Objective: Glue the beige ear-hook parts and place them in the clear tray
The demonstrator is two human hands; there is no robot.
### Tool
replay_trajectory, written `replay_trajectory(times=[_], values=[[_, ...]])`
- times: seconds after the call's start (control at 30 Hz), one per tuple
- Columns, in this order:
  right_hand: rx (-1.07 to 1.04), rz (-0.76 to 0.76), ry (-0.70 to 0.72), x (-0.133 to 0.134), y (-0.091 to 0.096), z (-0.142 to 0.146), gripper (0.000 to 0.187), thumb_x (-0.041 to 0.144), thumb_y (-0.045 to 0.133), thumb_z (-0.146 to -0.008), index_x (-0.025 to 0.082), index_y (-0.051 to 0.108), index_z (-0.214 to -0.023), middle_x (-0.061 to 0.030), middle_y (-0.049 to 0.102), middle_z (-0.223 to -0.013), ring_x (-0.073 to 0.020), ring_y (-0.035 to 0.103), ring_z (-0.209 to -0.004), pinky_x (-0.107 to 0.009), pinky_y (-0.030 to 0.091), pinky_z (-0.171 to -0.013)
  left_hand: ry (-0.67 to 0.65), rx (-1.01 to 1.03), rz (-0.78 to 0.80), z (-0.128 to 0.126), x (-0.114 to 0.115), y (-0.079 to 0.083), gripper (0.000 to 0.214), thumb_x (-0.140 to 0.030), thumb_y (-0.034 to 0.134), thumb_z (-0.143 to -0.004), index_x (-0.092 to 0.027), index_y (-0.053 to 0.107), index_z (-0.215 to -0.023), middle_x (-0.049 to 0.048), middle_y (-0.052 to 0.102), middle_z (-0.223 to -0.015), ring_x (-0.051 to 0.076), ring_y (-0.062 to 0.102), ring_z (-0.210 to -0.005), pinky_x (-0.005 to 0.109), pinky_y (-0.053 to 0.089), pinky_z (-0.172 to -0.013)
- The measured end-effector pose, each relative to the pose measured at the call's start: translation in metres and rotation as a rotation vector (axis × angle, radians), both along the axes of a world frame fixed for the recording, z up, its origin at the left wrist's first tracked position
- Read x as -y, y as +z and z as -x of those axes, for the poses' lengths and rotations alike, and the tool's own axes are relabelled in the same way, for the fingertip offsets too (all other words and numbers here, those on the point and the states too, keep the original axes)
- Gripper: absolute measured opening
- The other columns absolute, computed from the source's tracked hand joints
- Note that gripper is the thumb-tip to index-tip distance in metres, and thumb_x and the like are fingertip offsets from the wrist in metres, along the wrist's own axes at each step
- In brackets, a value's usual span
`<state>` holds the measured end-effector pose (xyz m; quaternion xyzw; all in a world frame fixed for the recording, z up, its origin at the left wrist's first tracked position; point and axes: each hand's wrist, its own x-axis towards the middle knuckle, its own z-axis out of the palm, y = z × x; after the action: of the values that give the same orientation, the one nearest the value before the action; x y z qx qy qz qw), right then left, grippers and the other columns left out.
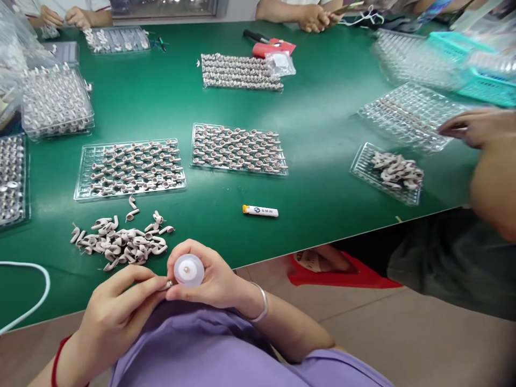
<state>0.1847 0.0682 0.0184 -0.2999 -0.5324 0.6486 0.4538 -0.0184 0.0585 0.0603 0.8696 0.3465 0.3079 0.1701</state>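
Observation:
My left hand (121,306), a red cord round its wrist, pinches a small pale earphone shell (168,285), mostly hidden by the fingertips. My right hand (213,279), wearing a silver bangle, is wrapped round a white tube with a translucent round end (188,270), seen end-on and looking like a syringe. The two hands meet at the table's front edge, the tube's far tip out of sight near the shell. Just beyond them lies a loose pile of earphone shells (129,244), curved with hollow cups.
Two clear trays (78,188) (287,172) hold rows of shells. A white lighter (262,211) lies right of centre. Stacked trays (56,102) stand left, a white cable (44,274) nearer. A co-worker's hand (471,126) touches a tray at right; other people's hands (316,19) show across the table.

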Motion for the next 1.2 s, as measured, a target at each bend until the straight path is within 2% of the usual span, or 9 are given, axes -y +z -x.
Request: replay_trajectory(times=[0.1,0.2,0.3,0.43,0.57,0.83,1.0,1.2], values=[[0.081,0.058,0.02,0.005,0.001,-0.008,0.049,0.034,0.08,-0.073,0.025,0.047,-0.107,0.0007,0.056,-0.091,-0.0106,0.055,-0.073,-0.021,0.049,-0.063,0.102,-0.062,-0.04,0.008,0.008,-0.01,0.02,-0.01,0.062,-0.089,-0.018,0.065,-0.107,0.0029,0.064,-0.088,0.01,0.063,-0.072,0.019,0.052,-0.065],[0.273,0.0,-0.029,0.016,-0.005,-0.016,0.046,0.02,0.07,-0.081,0.025,0.042,-0.117,-0.0023,0.056,-0.1,-0.0113,0.057,-0.079,-0.021,0.05,-0.066,0.215,-0.14,-0.109,0.017,0.018,-0.023,0.02,-0.01,0.067,-0.086,-0.016,0.066,-0.104,0.0039,0.065,-0.087,0.012,0.062,-0.072,0.022,0.051,-0.067],[0.422,-0.213,-0.145,0.028,-0.018,-0.017,0.046,0.018,0.068,-0.082,0.025,0.042,-0.12,-0.0029,0.06,-0.1,-0.013,0.06,-0.077,-0.023,0.051,-0.066,0.295,-0.194,-0.174,0.021,0.027,-0.037,0.021,-0.008,0.07,-0.083,-0.015,0.067,-0.102,0.004,0.065,-0.084,0.013,0.061,-0.07,0.026,0.05,-0.068],[0.455,-0.573,-0.277,0.037,-0.033,-0.014,0.046,0.024,0.066,-0.086,0.022,0.045,-0.127,-0.0077,0.066,-0.104,-0.0178,0.066,-0.081,-0.029,0.056,-0.071,0.398,-0.149,-0.142,0.02,0.034,-0.049,0.022,-0.009,0.071,-0.082,-0.018,0.068,-0.102,0.0027,0.066,-0.082,0.014,0.061,-0.07,0.027,0.05,-0.069],[0.484,-0.742,-0.298,0.038,-0.039,-0.015,0.051,0.025,0.062,-0.089,0.017,0.042,-0.135,-0.0103,0.069,-0.096,-0.0193,0.064,-0.07,-0.032,0.057,-0.063,0.433,-0.09,-0.078,0.018,0.036,-0.054,0.022,-0.01,0.072,-0.081,-0.019,0.069,-0.101,0.0024,0.066,-0.083,0.014,0.062,-0.071,0.027,0.05,-0.07],[0.535,-0.768,-0.296,0.041,-0.044,-0.017,0.061,0.029,0.062,-0.086,0.02,0.037,-0.141,-0.0053,0.068,-0.079,-0.0201,0.06,-0.058,-0.034,0.054,-0.051,0.429,-0.088,-0.062,0.018,0.037,-0.054,0.024,-0.008,0.074,-0.08,-0.017,0.067,-0.102,0.0032,0.064,-0.085,0.013,0.059,-0.074,0.027,0.05,-0.071],[0.574,-0.803,-0.318,0.042,-0.046,-0.016,0.055,0.03,0.059,-0.088,0.018,0.039,-0.138,-0.0045,0.069,-0.08,-0.0182,0.058,-0.058,-0.032,0.054,-0.051,0.437,-0.08,-0.062,0.019,0.039,-0.055,0.027,-0.008,0.074,-0.079,-0.019,0.067,-0.103,0.0025,0.065,-0.085,0.013,0.059,-0.074,0.027,0.05,-0.07],[0.571,-0.782,-0.295,0.042,-0.047,-0.017,0.057,0.027,0.062,-0.085,0.019,0.039,-0.137,-0.0054,0.07,-0.083,-0.0189,0.058,-0.059,-0.033,0.053,-0.053,0.437,-0.084,-0.06,0.018,0.038,-0.056,0.026,-0.007,0.074,-0.079,-0.018,0.068,-0.102,0.0028,0.065,-0.085,0.013,0.059,-0.074,0.027,0.05,-0.071]])
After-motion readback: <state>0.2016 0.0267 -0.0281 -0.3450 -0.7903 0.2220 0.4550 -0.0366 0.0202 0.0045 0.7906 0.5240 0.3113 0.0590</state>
